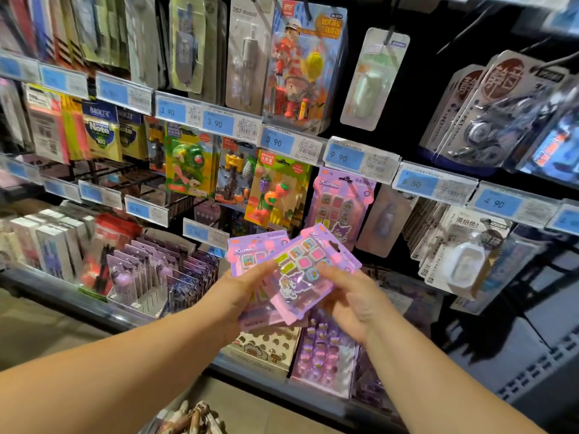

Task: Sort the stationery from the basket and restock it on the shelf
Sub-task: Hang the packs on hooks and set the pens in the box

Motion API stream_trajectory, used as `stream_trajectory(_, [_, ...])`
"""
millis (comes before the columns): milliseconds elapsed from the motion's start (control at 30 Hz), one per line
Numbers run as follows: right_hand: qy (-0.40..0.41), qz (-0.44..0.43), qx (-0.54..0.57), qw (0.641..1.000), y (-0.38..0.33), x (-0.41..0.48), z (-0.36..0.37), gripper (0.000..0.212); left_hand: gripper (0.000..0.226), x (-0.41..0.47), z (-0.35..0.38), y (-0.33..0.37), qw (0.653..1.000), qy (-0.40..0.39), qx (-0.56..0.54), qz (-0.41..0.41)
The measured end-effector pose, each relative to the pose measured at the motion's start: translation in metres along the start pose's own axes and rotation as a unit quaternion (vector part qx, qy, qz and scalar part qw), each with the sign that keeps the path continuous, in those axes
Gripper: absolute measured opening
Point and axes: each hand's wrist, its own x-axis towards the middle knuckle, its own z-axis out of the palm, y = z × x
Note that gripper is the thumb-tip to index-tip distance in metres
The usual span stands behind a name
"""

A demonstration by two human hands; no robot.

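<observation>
The left hand (247, 296) has its grip closed round a small stack of purple packs (250, 255). The right hand (347, 305) pinches the top pack (305, 270), fanned off it. A matching pack (340, 205) hangs on the shelf (360, 156) just above. These look sorted but not yet hung, and the basket (191, 418) below seems to hold more.

Left grip (242, 297) holding purple sticker packs (247, 249), right grip (349, 303) pinching the front pack (308, 272), stocked stationery shelf (94, 311) behind
</observation>
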Motion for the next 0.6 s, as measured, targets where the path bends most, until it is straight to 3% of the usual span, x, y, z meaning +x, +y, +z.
stream_trajectory(200, [0.046, -0.092, -0.052, 0.993, 0.005, 0.000, 0.006, 0.037, 0.047, 0.000, 0.002, 0.001, 0.999, -0.035, -0.028, 0.027])
stream_trajectory(333, [0.111, -0.142, -0.037, 0.983, -0.011, 0.004, -0.001, 0.025, 0.042, 0.000, 0.002, -0.002, 0.998, -0.043, -0.031, 0.025])
stream_trajectory(433, [0.139, -0.159, -0.012, 0.977, -0.027, 0.006, -0.006, 0.020, 0.051, 0.000, -0.001, -0.002, 0.999, -0.036, -0.033, 0.016])
stream_trajectory(500, [0.136, -0.166, -0.019, 0.976, -0.034, 0.008, -0.009, 0.015, 0.047, 0.002, -0.003, -0.001, 0.999, -0.031, -0.035, 0.020])
stream_trajectory(600, [0.140, -0.173, -0.054, 0.973, -0.040, 0.013, -0.010, 0.011, 0.023, 0.003, -0.004, 0.002, 0.999, -0.021, -0.038, 0.019])
